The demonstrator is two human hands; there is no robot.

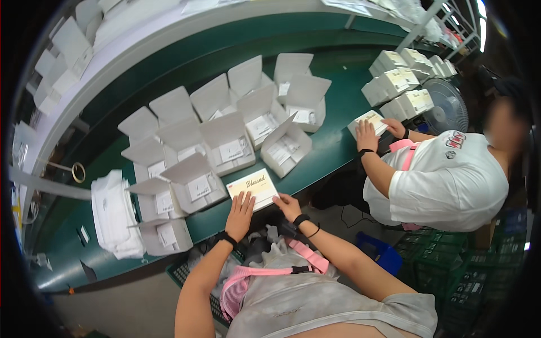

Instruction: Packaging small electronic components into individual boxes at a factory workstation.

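A closed white cardboard box with a cream label and dark script on its top sits at the table's near edge in front of me. My left hand lies on the box's near left part, fingers stretched out flat. At the near right corner, my right hand has its fingers bent against the box's side. Behind and to the left stand several white boxes with raised lids, such as this open box, with white printed cards and packets inside. What the closed box holds is hidden.
Folded white cloths or bags lie left of the open boxes on the green table. To the right, a co-worker has both hands on another closed box. Stacked closed boxes, a fan and a blue bin are nearby.
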